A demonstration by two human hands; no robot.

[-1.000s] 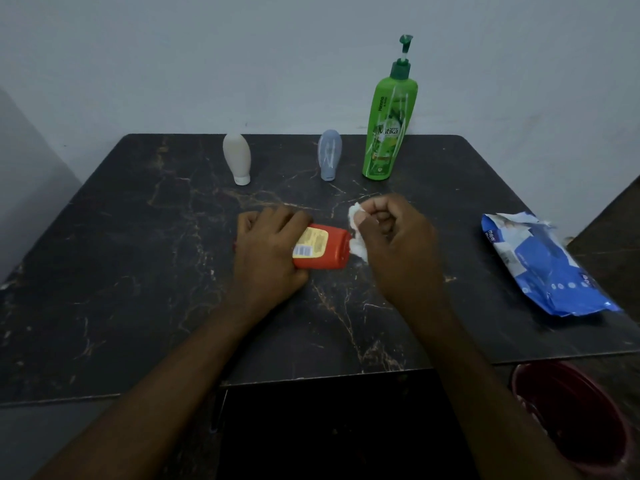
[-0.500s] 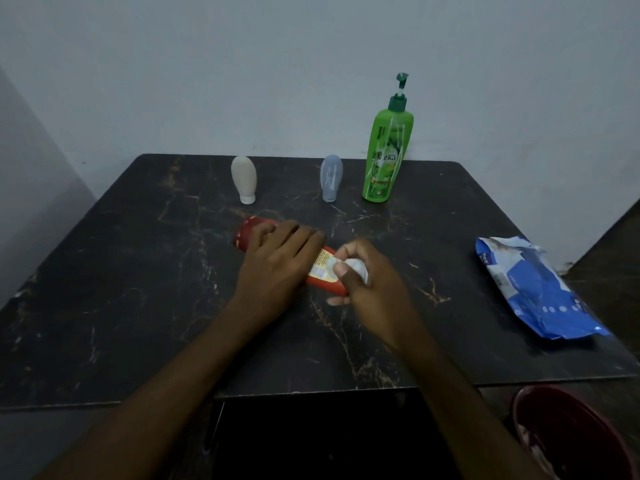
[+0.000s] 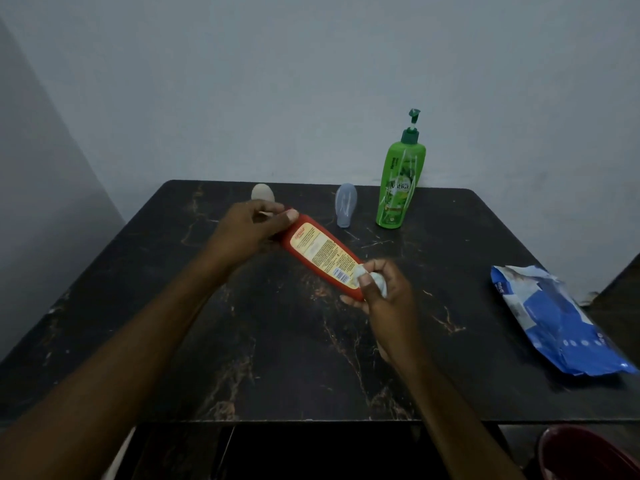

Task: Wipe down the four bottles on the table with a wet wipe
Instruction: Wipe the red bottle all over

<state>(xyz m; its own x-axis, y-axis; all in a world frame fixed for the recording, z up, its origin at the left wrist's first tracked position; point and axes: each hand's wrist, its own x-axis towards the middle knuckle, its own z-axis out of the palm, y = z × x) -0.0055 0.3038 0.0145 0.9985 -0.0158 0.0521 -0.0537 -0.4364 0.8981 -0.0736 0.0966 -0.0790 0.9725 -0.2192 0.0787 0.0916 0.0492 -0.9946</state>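
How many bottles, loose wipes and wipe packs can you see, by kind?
Bottles: 4 (red bottle, green pump bottle, beige bottle, blue-grey bottle)
Wet wipe: 1
Wipe pack: 1
Total: 6

Black table (image 3: 450,237), veined rusty brown. The red bottle (image 3: 322,252) carries a yellow label; the green bottle (image 3: 398,188) has a darker pump. Pale blue bottle (image 3: 344,204), cream bottle (image 3: 262,192), white wipe (image 3: 377,280), blue-and-white pack (image 3: 554,320), dark red bucket (image 3: 581,452).
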